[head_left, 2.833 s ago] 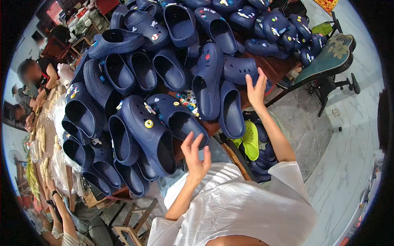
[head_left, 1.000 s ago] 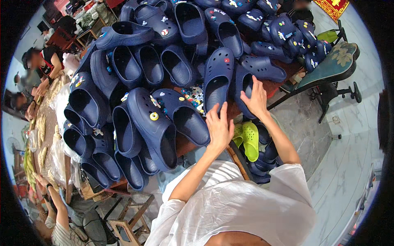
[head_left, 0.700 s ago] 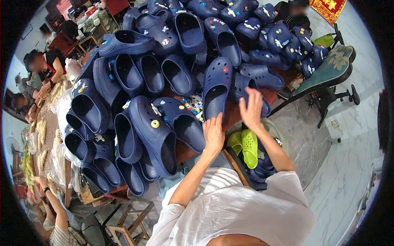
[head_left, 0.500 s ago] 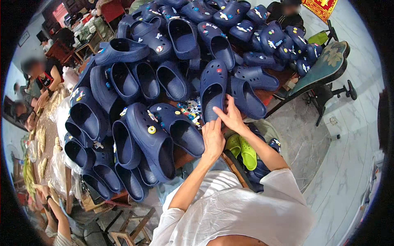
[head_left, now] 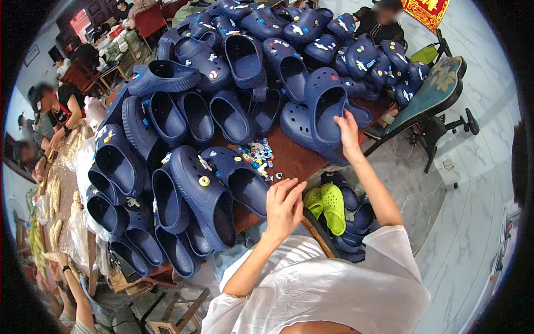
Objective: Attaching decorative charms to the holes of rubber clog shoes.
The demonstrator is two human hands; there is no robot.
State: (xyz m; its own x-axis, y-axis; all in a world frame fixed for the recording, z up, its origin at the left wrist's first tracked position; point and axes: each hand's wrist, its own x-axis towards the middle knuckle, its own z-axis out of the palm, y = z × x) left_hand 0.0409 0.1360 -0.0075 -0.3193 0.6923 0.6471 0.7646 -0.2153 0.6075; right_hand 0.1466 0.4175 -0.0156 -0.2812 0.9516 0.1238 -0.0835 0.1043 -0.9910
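A navy clog [head_left: 324, 83] with a red charm on its toe is in my right hand [head_left: 350, 135], gripped by the edge near its heel, over other navy clogs at the right of the table. My left hand [head_left: 285, 207] is empty, fingers apart and slightly bent, above the table's front edge. Beside it lies a navy clog [head_left: 248, 188] with small charms on its toe. Just beyond is a loose heap of small colourful shoe charms [head_left: 259, 152] on the reddish-brown tabletop [head_left: 295, 157].
Navy clogs [head_left: 194, 117] with charms crowd the table's left and back. Below the front edge, lime-green clogs [head_left: 334, 209] lie among navy ones. A green padded chair [head_left: 436, 83] stands at the right. Other people sit at a long table [head_left: 69, 189] on the left and behind the pile.
My right hand has moved the clog from beside the charms to the right, over other clogs. My left hand has come off that clog and back toward me, baring the tabletop.
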